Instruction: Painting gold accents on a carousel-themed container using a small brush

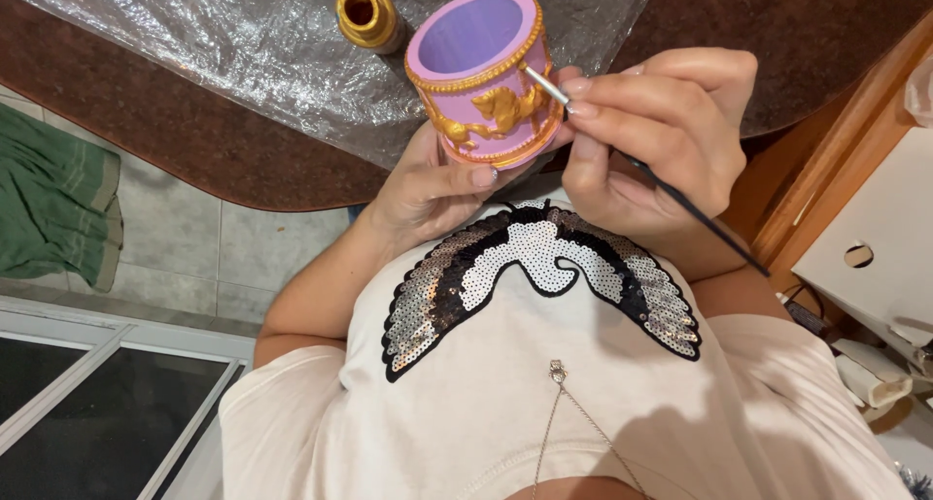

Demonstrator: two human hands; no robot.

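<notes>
Above the plastic-covered table, left hand is wrapped around a pink cup, right hand pinching a thin brush against its gold trim.

I wear a pale, off-white short-sleeved top of soft cloth, loose over my shoulders. Across the chest sits a sequin patch shaped like a bird with spread wings: the middle body is silver-white sequins, ringed by a band of black ones, and the scalloped outer feathers are grey-silver with a thin black edge. A fine metal chain hangs down the front from a small clasp below the patch, splitting into two strands. My forearms are bare, and my fingernails carry a pale, glossy polish.
</notes>
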